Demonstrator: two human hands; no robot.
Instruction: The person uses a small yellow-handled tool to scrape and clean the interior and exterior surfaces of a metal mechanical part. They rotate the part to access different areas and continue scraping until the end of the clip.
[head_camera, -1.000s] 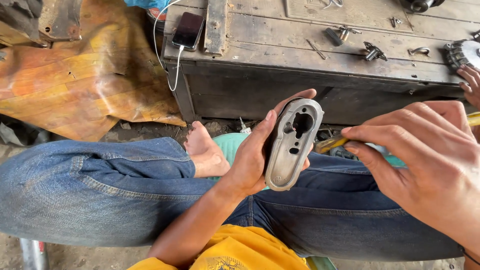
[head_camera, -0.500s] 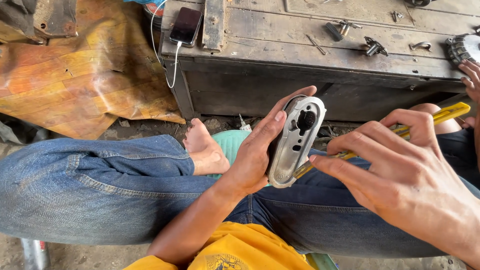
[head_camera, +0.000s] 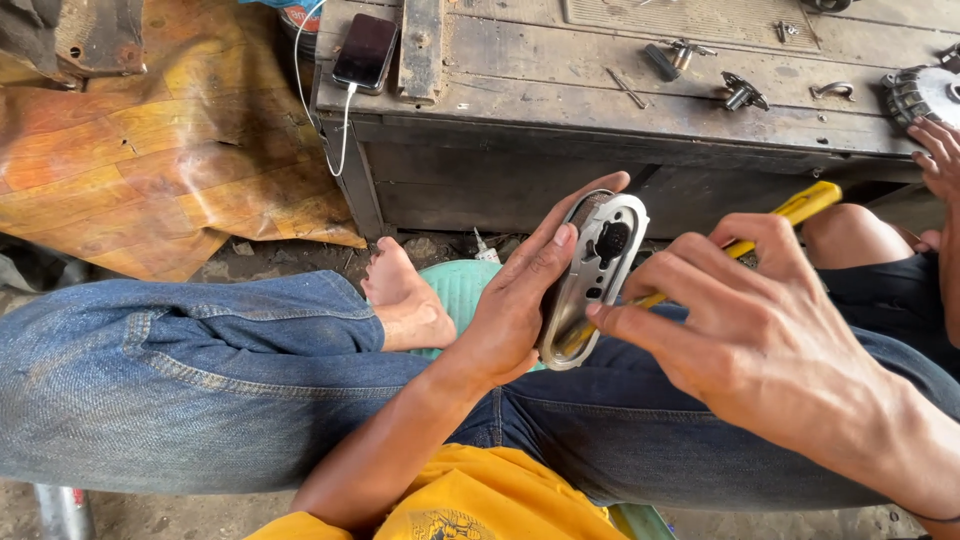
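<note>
We sit cross-legged in blue jeans (head_camera: 200, 380) and hold a metal cover (head_camera: 592, 275) up over our lap, at about the centre of the view. Our left hand (head_camera: 515, 300) wraps it from the 9 o'clock side, fingers curled over its top edge and thumb behind, likely to keep the hollow face turned toward us. The cover is an elongated oval of dull grey cast metal with a raised rim and a dark opening near its upper end. Our right hand (head_camera: 760, 340) pinches a yellow-handled tool (head_camera: 790, 212) whose tip reaches into the cover's lower end; the handle slants toward 2 o'clock. Toward 12 o'clock stands a worn, scratched wooden table (head_camera: 560, 95) with a phone (head_camera: 366, 50) on a white cable and small metal fittings (head_camera: 742, 92). At 3 o'clock another person's hand (head_camera: 940, 160) touches a ribbed round part (head_camera: 915, 92).
</note>
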